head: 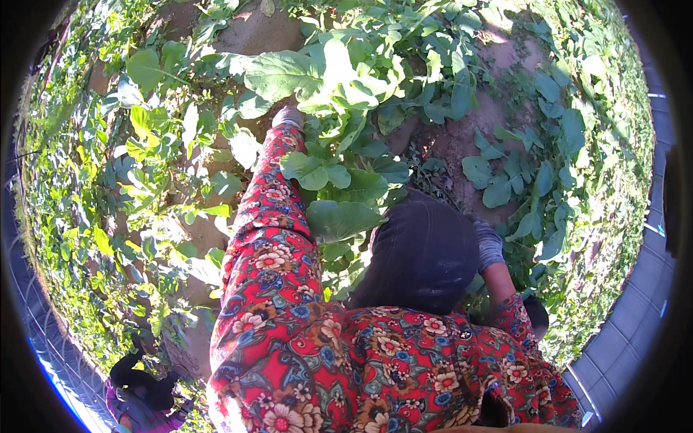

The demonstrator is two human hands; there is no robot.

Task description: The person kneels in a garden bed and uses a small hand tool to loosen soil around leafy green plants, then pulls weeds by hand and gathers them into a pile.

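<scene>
My left hand [288, 116], in a pale grey glove at the end of a red floral sleeve, is stretched out among broad green leaves [284, 76]. Its fingers are partly hidden by foliage and glare, so what it holds is unclear. My right hand [485, 238], in a grey knitted glove, reaches down beside my dark-trousered knee [427, 243]. The knee and leaves hide most of its fingers. Between the two hands grow large leafy plants [346, 216], with brown soil [460, 146] showing beyond the knee.
Leafy crop rows spread on both sides, with low plants [503, 173] at the right and bare soil [260, 32] at the top. Another person [143, 384] in dark and purple clothing bends at the lower left. Grey panelled sheeting [622, 346] borders the right edge.
</scene>
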